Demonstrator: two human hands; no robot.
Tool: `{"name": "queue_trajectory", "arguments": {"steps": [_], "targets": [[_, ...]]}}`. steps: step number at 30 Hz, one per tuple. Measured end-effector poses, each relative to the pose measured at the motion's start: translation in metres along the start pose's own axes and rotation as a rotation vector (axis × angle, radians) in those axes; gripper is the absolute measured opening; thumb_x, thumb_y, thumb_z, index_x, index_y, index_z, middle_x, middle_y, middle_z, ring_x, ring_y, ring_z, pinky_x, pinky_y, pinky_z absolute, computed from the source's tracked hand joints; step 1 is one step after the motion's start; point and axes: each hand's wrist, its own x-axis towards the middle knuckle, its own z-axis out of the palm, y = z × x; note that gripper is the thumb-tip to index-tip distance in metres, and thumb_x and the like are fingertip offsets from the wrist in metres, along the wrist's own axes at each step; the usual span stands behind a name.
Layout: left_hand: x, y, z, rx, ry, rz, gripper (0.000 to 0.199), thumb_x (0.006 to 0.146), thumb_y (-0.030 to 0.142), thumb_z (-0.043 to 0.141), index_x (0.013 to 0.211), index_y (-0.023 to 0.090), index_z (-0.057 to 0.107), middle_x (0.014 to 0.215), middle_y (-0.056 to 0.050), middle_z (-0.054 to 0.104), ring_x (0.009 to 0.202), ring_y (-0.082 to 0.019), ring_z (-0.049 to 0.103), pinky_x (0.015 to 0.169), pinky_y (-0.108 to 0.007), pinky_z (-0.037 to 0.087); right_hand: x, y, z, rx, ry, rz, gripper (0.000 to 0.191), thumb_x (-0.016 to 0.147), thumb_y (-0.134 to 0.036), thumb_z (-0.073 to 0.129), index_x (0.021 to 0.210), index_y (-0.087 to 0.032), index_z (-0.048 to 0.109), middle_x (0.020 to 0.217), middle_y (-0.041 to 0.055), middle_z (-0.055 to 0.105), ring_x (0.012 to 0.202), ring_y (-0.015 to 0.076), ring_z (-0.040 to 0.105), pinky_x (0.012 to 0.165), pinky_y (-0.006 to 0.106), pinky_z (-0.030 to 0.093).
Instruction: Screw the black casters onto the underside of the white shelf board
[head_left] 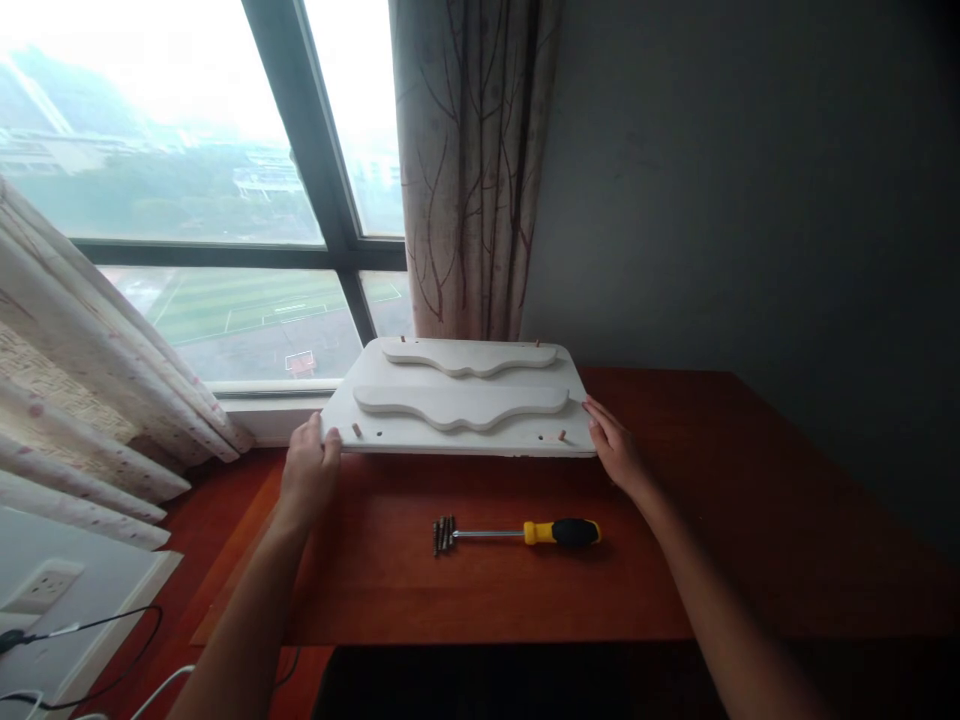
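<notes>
Curtained window [202, 200] beside grey wall [735, 190].

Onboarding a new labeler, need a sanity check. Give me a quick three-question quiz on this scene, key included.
1. True or false: the left hand and the right hand both touch the white board.
2. The tip of the screwdriver points toward: A) the window; B) the right hand; C) the screws.
3. Fill in: the number of wavy-edged white pieces lying on the board is ____.

Key: 1 true; 2 C; 3 two.
</notes>
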Motion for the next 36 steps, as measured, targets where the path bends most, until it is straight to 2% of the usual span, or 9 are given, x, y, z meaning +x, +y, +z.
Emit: {"name": "queue_trajectory", "arguments": {"steps": [6,11,21,25,31,36], "targets": [[-0.031,0.018,0.003,0.028,-0.015,0.006,0.062,0.094,0.045,0.033,0.140,0.005,0.048,0.140,-0.025,0.051,0.133,-0.038,0.048,0.112,-0.054,0.039,-0.024,0.013,-0.024,0.024,0.036,0.042,0.052,0.102,-0.047,0.035,0.142,-0.022,0.057,0.152,0.0101,0.049,0.143,0.0237,0.044,0.122,0.047,0.032],[-0.052,0.030,0.003,0.011,0.009,0.027,0.062,0.095,0.045,0.033,0.141,0.007,0.048,0.142,-0.022,0.052,0.137,-0.036,0.046,0.115,-0.051,0.037,-0.040,0.014,-0.039,0.058,0.040,0.071,0.050,0.103,-0.046,0.037,0.143,-0.025,0.055,0.155,0.0073,0.047,0.145,0.0228,0.041,0.124,0.046,0.028],[-0.084,0.021,-0.010,0.018,0.075,-0.010,0.063,0.097,0.046,0.029,0.145,0.008,0.045,0.145,-0.021,0.050,0.138,-0.037,0.045,0.116,-0.051,0.037,-0.072,-0.009,-0.045,0.101,0.020,0.118,0.048,0.103,-0.046,0.037,0.144,-0.027,0.054,0.156,0.0055,0.045,0.146,0.0225,0.039,0.124,0.046,0.026],[-0.090,0.020,-0.016,0.009,0.071,0.010,0.064,0.097,0.046,0.029,0.144,0.005,0.046,0.144,-0.024,0.050,0.138,-0.037,0.045,0.116,-0.053,0.036,-0.078,-0.013,-0.045,0.129,0.031,0.120,0.047,0.104,-0.046,0.037,0.143,-0.027,0.054,0.156,0.0056,0.045,0.146,0.0224,0.039,0.125,0.046,0.025],[-0.089,0.025,-0.017,-0.014,0.061,0.002,0.065,0.097,0.049,0.030,0.142,0.007,0.047,0.145,-0.022,0.050,0.141,-0.036,0.042,0.119,-0.051,0.033,-0.083,-0.008,-0.050,0.158,0.012,0.159,0.047,0.103,-0.047,0.039,0.143,-0.028,0.054,0.157,0.0040,0.044,0.147,0.0224,0.037,0.126,0.045,0.023],[-0.090,0.030,-0.014,-0.030,0.059,0.052,0.070,0.095,0.054,0.032,0.139,0.002,0.049,0.139,-0.025,0.053,0.135,-0.038,0.047,0.117,-0.052,0.035,-0.084,-0.001,-0.057,0.172,-0.006,0.187,0.048,0.102,-0.049,0.042,0.144,-0.029,0.054,0.157,0.0033,0.043,0.148,0.0231,0.036,0.126,0.046,0.020]]}}
